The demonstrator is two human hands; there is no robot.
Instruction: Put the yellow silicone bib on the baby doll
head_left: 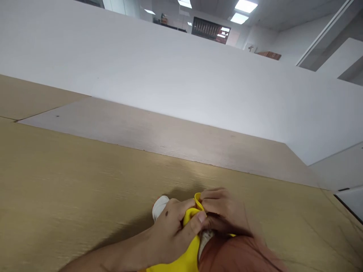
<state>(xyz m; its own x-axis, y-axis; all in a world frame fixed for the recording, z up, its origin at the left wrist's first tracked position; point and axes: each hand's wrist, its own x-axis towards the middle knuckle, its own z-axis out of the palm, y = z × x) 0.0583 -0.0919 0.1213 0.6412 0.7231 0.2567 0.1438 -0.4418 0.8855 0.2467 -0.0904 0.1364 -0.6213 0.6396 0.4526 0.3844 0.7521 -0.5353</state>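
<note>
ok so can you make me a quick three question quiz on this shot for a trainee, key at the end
1. True or false: the left hand and the right hand both touch the yellow cloth.
2. Which is nearer the white item? A) right hand B) left hand
3. Fill in: beyond the hands stands a ____ wall.

Key: 1 true; 2 B; 3 white

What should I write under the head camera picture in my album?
Left hand and right hand grip yellow cloth above a wood-toned surface.
</note>
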